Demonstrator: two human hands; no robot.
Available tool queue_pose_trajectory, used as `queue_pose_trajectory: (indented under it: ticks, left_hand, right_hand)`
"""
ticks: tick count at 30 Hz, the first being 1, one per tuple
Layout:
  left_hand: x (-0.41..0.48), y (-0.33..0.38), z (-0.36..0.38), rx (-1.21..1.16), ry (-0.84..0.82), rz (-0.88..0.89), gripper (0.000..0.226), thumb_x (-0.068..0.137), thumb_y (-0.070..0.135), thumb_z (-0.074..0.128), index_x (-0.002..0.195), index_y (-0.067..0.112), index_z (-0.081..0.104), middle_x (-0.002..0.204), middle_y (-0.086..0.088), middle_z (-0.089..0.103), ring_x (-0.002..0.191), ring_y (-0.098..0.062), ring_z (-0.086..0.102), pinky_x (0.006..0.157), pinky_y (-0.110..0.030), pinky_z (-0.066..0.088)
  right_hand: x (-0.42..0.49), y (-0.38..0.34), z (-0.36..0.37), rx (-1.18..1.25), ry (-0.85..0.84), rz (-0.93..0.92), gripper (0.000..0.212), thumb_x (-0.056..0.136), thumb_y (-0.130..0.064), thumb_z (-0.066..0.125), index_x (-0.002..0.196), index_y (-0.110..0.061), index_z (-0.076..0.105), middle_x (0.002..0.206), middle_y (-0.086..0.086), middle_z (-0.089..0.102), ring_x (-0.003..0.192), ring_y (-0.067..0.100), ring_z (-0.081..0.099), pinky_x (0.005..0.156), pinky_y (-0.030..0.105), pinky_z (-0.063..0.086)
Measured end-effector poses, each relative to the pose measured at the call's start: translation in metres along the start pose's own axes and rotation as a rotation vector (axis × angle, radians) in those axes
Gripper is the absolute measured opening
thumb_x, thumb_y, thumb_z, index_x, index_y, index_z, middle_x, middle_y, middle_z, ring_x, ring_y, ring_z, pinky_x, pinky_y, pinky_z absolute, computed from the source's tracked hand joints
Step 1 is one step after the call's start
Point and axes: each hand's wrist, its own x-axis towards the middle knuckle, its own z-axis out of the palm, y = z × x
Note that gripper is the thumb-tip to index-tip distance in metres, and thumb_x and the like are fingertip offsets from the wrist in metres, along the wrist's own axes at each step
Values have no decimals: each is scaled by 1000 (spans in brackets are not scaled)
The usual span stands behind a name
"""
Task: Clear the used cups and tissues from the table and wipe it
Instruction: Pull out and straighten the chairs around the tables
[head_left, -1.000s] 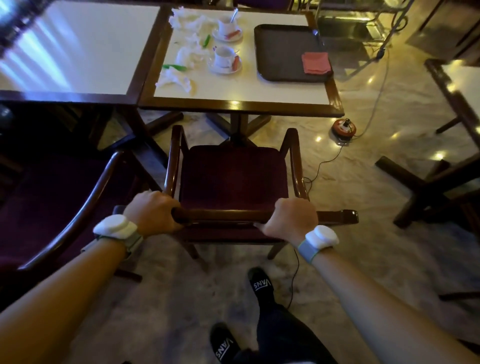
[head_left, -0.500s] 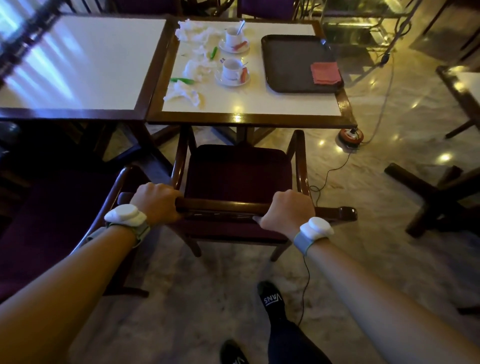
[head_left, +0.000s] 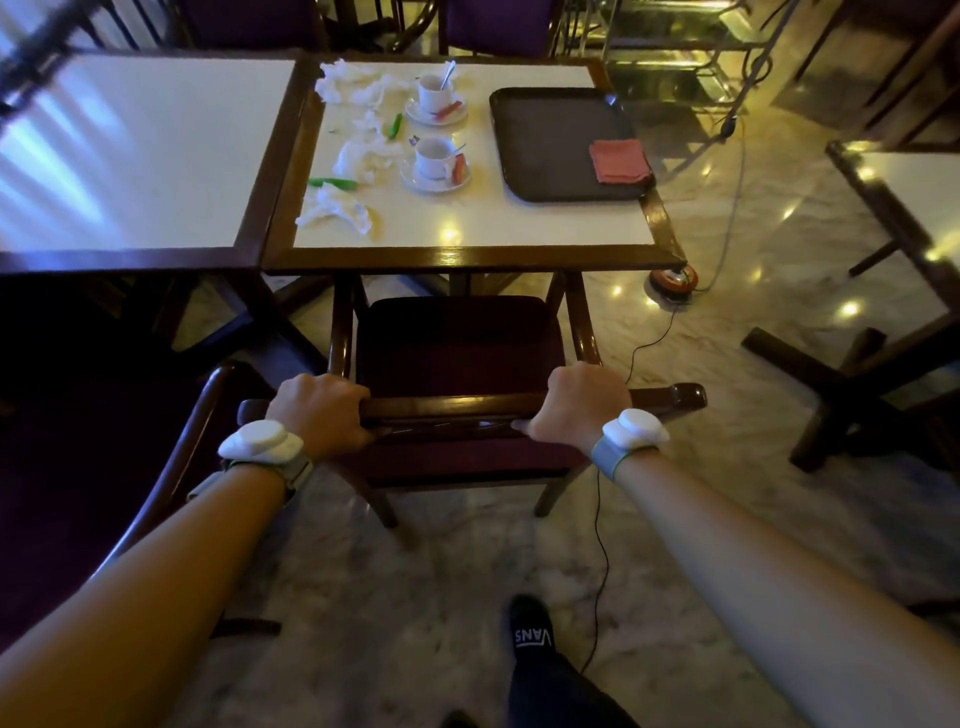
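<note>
Both hands clamp the top rail (head_left: 452, 407) of a chair (head_left: 582, 332), a bar running from 9 to 3 o'clock. The left hand (head_left: 322, 410) curls its fingers over the left end. The right hand (head_left: 584, 402) wraps the bar nearer the right end, thumb lying along its near face. The seat (head_left: 457, 348) sits partly under the table (head_left: 467, 255) at 12 o'clock.

The cups (head_left: 435, 156) and tissues (head_left: 337, 210) lie well beyond the fingers, on the table's left half. The crumpled tissues string out along a 6-to-12 line, with green wrappers (head_left: 332, 183) among them. At their 3 o'clock the two white cups stand on saucers (head_left: 415, 179), one behind the other. The far cup (head_left: 434, 89) holds a spoon (head_left: 448, 73) leaning toward 1 o'clock. Further toward 3 o'clock, a dark tray (head_left: 540, 145) carries a folded red cloth (head_left: 618, 160).

A second table (head_left: 130, 156) abuts at 9 o'clock, and the marble floor (head_left: 415, 597) glints with lamp reflections.
</note>
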Motion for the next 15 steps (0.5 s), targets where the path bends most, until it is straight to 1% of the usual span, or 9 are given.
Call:
queue_pose_trajectory:
  ticks: [3, 6, 8, 9, 11, 13, 15]
  left_hand:
    - [9, -3, 5, 4, 28, 5, 44, 73, 72, 53, 93, 35, 67, 88, 11, 66, 80, -15, 65, 69, -30, 52]
    - [8, -6, 11, 24, 53, 12, 41, 75, 69, 53, 91, 35, 67, 84, 12, 64, 74, -11, 64, 66, -28, 51]
    - [8, -6, 11, 16, 78, 8, 37, 76, 66, 53, 90, 34, 67, 80, 13, 63, 69, -9, 62, 65, -27, 53]
    - [6, -6, 11, 5, 83, 1, 36, 77, 65, 54, 89, 34, 67, 79, 13, 62, 67, -8, 61, 63, -26, 52]
    - [4, -2, 8, -23, 85, -16, 33, 76, 64, 57, 88, 34, 67, 79, 13, 62, 66, -7, 57, 60, -23, 44]
    - [-3, 6, 5, -103, 90, -78, 33, 71, 63, 63, 85, 34, 67, 81, 11, 63, 70, -11, 58, 61, -26, 42]
    - [-12, 14, 5, -202, 155, -149, 32, 65, 56, 72, 84, 31, 68, 82, 5, 65, 79, -21, 62, 70, -33, 44]
  right_hand:
    - [7, 2, 1, -16, 18, -10, 57, 64, -72, 64, 59, -18, 45, 52, -4, 42, 60, 22, 57, 57, 27, 44]
    - [8, 2, 5, -31, 31, -18, 58, 64, -73, 63, 56, -19, 43, 50, -5, 42, 57, 21, 56, 57, 27, 45]
    - [8, 3, 6, -38, 43, -22, 57, 64, -73, 63, 56, -19, 46, 49, -5, 42, 55, 20, 55, 55, 26, 43]
    - [7, 3, 7, -39, 44, -22, 57, 64, -72, 63, 57, -19, 46, 49, -5, 42, 55, 21, 54, 55, 26, 44]
    - [6, 4, 7, -38, 37, -20, 57, 65, -72, 63, 55, -19, 43, 49, -5, 42, 55, 20, 54, 55, 26, 44]
    - [2, 5, 7, -24, 27, -12, 55, 65, -70, 64, 55, -20, 43, 51, -5, 44, 56, 19, 54, 55, 26, 42]
    - [2, 5, 9, 15, 13, 6, 52, 65, -70, 64, 63, -19, 53, 56, -5, 51, 62, 20, 58, 58, 27, 45]
